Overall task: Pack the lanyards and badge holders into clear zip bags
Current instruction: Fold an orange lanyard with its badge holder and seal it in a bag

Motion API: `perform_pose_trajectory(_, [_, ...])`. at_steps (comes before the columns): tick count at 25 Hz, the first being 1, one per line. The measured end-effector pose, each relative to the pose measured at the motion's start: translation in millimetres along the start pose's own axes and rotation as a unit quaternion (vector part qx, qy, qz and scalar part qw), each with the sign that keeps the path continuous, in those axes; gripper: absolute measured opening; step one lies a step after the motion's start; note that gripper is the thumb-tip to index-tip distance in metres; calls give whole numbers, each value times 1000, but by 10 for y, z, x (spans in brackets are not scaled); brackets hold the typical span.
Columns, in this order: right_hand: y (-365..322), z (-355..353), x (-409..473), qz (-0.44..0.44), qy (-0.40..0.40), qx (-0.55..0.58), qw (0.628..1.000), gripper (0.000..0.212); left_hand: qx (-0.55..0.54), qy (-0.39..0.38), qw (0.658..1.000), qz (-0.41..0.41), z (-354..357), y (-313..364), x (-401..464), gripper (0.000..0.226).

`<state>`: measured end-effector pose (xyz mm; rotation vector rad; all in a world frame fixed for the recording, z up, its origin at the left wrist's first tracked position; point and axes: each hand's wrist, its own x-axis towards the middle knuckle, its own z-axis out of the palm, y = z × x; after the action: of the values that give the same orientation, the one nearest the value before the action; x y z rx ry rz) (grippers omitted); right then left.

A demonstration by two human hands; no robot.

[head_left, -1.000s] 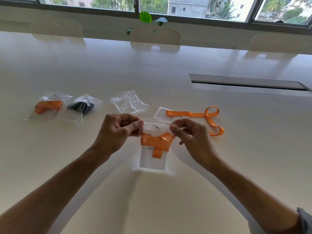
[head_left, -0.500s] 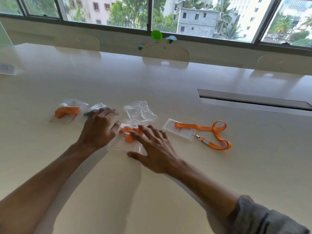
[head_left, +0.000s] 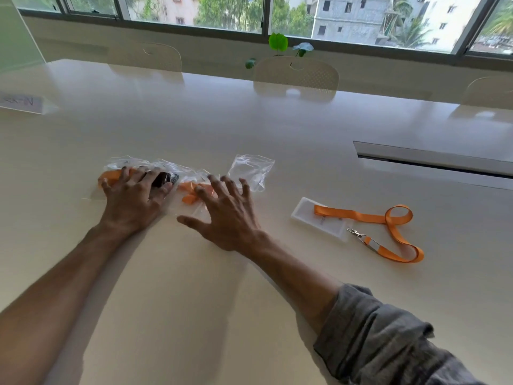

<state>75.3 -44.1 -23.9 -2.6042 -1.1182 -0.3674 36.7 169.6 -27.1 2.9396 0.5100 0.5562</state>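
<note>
From the head camera, looking down over the pale table (head_left: 277, 129), the bag the person was pinching shut in the air a second ago is now down flat among the finished ones, so a third set looks packed. That newly filled bag (head_left: 191, 194), with its folded orange strap showing through the plastic, lies just under the fingertips of the right hand (head_left: 230, 218). This hand is spread wide, palm down, fingers fanned, gripping nothing; it has moved forward with the bag since half a second ago, and whether it is pressing on the bag or only hovering I cannot tell.

The left hand (head_left: 133, 201) is also flat and wide, resting across the two earlier bags: the one with the orange lanyard (head_left: 109, 175) peeks out at its far left, and the one with the black lanyard (head_left: 163, 179) shows under its fingers. The three filled bags now sit bunched together, touching or overlapping, where before the two older ones lay apart.

One empty zip bag (head_left: 251, 170) waits just beyond the right fingertips. Well off to the right, a loose orange lanyard (head_left: 388, 226) is draped over a clear badge holder (head_left: 319, 220), its metal clip (head_left: 356, 234) lying just beside it. I'd judge that pair to be the last set left to pack, into the remaining bag.
</note>
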Motion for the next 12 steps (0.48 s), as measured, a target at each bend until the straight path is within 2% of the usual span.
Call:
perform_pose_trajectory(5, [344, -308, -150, 42, 105, 5, 994, 67, -43, 89, 989, 110, -86, 242, -130, 59])
perform_pose_trajectory(9, [761, -521, -664, 71, 131, -10, 989, 58, -43, 73, 968, 237, -124, 594, -296, 62])
perform_pose_trajectory(12, [1018, -654, -1030, 101, 136, -27, 985, 50, -44, 47, 959, 275, -125, 738, -410, 65])
